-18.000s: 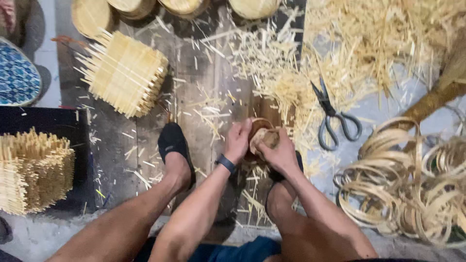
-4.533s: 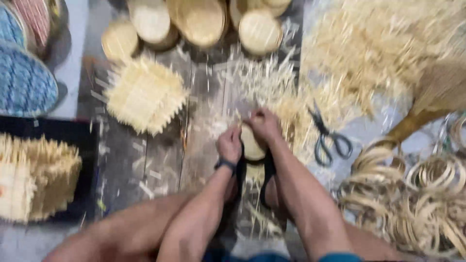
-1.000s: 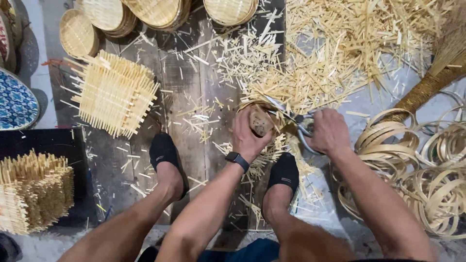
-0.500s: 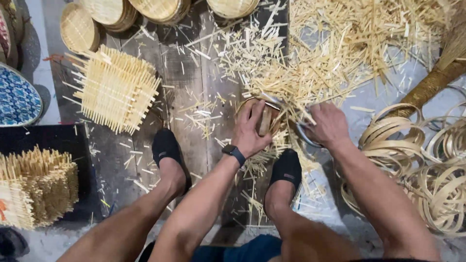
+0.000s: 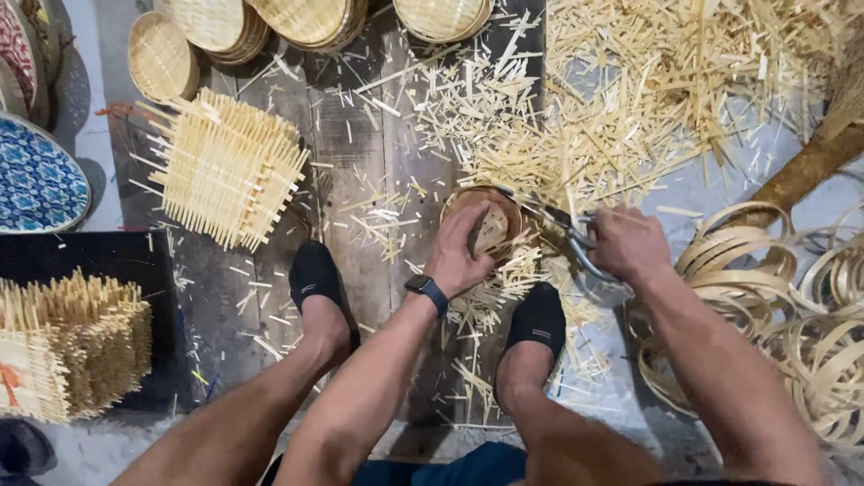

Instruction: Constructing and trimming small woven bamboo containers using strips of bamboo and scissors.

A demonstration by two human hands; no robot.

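A small round woven bamboo basket [image 5: 486, 216] in a wooden ring stands on the plank floor between my feet. My left hand [image 5: 461, 252], with a dark watch on the wrist, presses down on its near side and holds it. My right hand [image 5: 625, 241] grips a pair of scissors [image 5: 558, 225]; the blades point left and reach the basket's far right rim among loose strip ends. The fingers in the scissor handles are partly hidden.
A square stack of woven mats [image 5: 225, 166] lies to the left, another stack [image 5: 67, 351] at lower left. Finished round baskets [image 5: 270, 22] line the top. Bamboo offcuts [image 5: 648, 99] cover the upper right. Coiled bamboo rings [image 5: 792, 306] pile on the right.
My right hand has picked up the scissors from the floor at right and brought the blades to the basket's rim. My left hand has stayed on the basket.
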